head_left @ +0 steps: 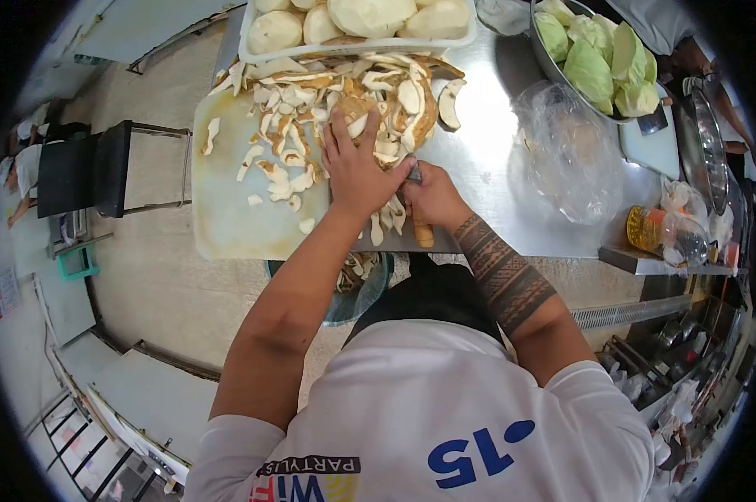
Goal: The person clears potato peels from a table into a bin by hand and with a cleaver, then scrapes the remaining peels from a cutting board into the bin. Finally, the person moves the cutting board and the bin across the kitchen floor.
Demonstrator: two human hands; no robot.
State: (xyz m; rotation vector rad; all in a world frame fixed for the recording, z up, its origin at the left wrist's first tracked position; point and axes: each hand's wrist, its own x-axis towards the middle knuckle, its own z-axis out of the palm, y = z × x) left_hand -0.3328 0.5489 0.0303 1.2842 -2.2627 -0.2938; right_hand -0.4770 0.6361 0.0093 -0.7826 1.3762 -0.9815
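Head view: peels (344, 92) crowd board (227, 209); cabbage bowl (538, 42) near.

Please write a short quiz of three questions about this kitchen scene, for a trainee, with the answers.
1. True or false: the left hand rests on the brown root on the cutting board.
2. What does the right hand grip?
A. a spoon
B. a wooden-handled knife
C. a cloth
3. Fill in: the metal bowl at the far right holds pieces of ____.

Key
1. True.
2. B.
3. Cabbage.
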